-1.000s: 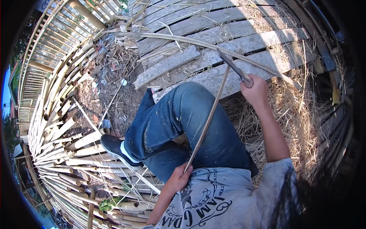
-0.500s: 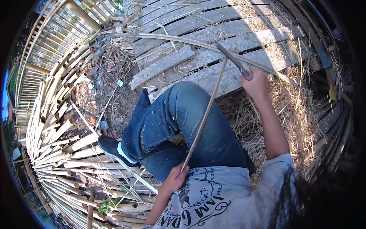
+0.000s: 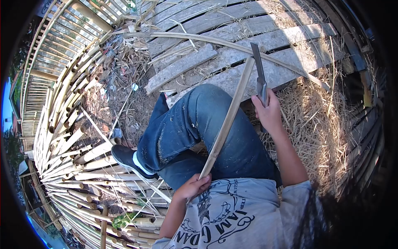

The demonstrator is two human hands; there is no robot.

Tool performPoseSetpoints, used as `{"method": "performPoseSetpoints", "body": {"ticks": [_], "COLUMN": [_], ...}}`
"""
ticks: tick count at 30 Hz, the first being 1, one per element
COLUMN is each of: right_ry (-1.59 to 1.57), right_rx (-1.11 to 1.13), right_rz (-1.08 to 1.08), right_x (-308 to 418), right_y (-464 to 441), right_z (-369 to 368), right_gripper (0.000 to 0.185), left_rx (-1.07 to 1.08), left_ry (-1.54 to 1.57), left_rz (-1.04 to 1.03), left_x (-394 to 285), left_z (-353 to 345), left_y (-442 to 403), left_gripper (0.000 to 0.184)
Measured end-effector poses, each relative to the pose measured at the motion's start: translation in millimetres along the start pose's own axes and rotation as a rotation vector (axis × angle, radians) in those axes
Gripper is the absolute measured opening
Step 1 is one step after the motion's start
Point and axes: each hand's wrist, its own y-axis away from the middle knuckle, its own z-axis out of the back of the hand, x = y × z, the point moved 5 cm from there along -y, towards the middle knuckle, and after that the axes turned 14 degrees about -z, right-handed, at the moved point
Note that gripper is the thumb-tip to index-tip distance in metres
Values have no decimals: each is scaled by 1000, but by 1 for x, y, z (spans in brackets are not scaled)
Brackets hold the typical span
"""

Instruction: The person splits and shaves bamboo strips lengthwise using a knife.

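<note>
My left hand [image 3: 193,187] is closed round the lower end of a split bamboo strip [image 3: 229,120] at my waist. The strip slants up across my raised knee, its broad face showing, and its far end lies over the wooden slats. My right hand [image 3: 269,111] grips the handle of a knife [image 3: 258,66] with a long dark blade. The blade points away from me, close beside the strip's far end; whether they touch I cannot tell.
Wooden slats [image 3: 273,38] lie ahead, with a long bamboo strip [image 3: 186,36] and a loose board [image 3: 180,68] on them. Straw and shavings [image 3: 315,124] cover the ground at right. Many cut bamboo poles [image 3: 83,178] are stacked at left, below a bamboo fence [image 3: 54,54].
The bamboo strip has turned from its narrow edge to its broad face. My right hand has lowered slightly and rotated, so the knife now stands more upright beside the strip's end.
</note>
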Motion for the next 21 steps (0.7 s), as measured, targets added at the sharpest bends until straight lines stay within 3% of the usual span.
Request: {"method": "performPoseSetpoints", "body": {"ticks": [2, 4, 7, 9, 12, 14, 17, 19, 21], "right_ry": [-159, -142, -5, 391, 548, 610, 586, 634, 631], "right_rx": [58, 39, 0, -121, -99, -56, -9, 56, 33], "right_rz": [-91, -53, 131, 347, 536, 544, 446, 265, 267], "right_x": [13, 22, 47, 74, 66, 55, 47, 41, 38], "right_y": [14, 17, 25, 40, 44, 44, 42, 32, 25], "right_z": [1, 9, 21, 24, 19, 10, 3, 0, -6], "right_gripper": [27, 26, 24, 20, 20, 20, 13, 11, 11], "left_rx": [150, 185, 227, 200, 225, 184, 104, 66, 37], "left_ry": [291, 324, 347, 335, 305, 281, 225, 186, 177], "left_rz": [27, 48, 57, 14, -16, -22, -3, 14, -22], "left_x": [-2, -9, -25, -36, -49, -59, -66, -66, -65], "left_z": [-5, -7, -17, -23, -31, -36, -41, -40, -38], "left_y": [-11, -23, -40, -52, -65, -70, -67, -66, -64], "left_gripper": [34, 33, 35, 36, 37, 36, 36, 36, 36]}}
